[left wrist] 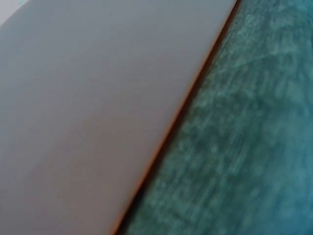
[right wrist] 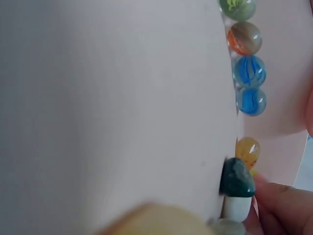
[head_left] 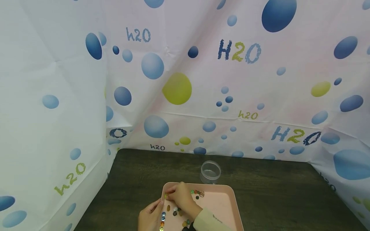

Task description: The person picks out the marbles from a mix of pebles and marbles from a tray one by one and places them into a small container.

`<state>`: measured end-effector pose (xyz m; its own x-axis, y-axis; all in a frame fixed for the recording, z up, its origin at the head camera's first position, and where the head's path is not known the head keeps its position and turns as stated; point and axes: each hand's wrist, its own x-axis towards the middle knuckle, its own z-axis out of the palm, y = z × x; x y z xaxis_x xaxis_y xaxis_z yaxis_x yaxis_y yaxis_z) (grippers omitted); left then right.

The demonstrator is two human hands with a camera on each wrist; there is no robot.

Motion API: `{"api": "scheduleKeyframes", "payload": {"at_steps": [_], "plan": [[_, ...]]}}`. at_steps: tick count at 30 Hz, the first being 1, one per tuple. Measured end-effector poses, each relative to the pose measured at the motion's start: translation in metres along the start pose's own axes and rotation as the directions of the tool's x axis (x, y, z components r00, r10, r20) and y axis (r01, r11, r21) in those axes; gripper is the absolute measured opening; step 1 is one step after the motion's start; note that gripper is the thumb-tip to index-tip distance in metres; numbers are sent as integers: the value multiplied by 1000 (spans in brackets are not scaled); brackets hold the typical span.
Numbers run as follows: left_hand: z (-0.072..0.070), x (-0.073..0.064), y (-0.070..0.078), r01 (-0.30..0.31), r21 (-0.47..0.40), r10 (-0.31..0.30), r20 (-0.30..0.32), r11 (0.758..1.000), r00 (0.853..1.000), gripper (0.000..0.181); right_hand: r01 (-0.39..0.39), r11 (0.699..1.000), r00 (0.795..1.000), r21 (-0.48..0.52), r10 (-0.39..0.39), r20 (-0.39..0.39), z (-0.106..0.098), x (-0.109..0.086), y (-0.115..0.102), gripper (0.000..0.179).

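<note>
My right hand reaches over the pink tray to its upper left corner. Its thumb and fingertips pinch a small yellow-green marble, mostly covered by the fingers. My left hand holds the tray's left rim. Just inside that rim runs a row of glass marbles; the right wrist view shows a green marble, an orange one and two blue ones. An amber stone, a dark green stone and a white stone appear nearer the right fingers.
A clear round plastic tub stands behind the tray on the dark wooden table. More marbles and stones lie near the tray's far side, others under the right forearm. A white sheet with blue dots hangs behind and at the sides.
</note>
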<state>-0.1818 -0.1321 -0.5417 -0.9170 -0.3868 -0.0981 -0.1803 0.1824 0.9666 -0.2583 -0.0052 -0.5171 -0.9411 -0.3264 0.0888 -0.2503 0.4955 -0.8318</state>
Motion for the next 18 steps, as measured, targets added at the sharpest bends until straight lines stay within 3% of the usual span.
{"api": "scheduleKeyframes", "payload": {"at_steps": [5, 9, 12, 15, 18], "plan": [[-1, 1, -2, 2, 2, -2, 13, 1000, 1000, 42, 17, 999, 1000, -47, -17, -7, 2, -1, -2, 10], [-2, 3, -3, 4, 18, -4, 34, 1000, 999, 47, 108, 979, 993, -175, -113, -20, 5, -1, -4, 9], [-3, 4, -4, 3, 22, -4, 34, 1000, 999, 47, 142, 967, 989, -210, -149, -16, 4, -1, -5, 8], [-2, 3, -4, -13, 20, 13, 30, 1000, 999, 45, 104, 990, 995, -100, -104, -2, -1, -1, -4, 8], [0, 2, -4, -25, 1, 25, 18, 1000, 1000, 42, 0, 997, 1000, 82, 0, 7, -9, -3, -1, 8]]}}
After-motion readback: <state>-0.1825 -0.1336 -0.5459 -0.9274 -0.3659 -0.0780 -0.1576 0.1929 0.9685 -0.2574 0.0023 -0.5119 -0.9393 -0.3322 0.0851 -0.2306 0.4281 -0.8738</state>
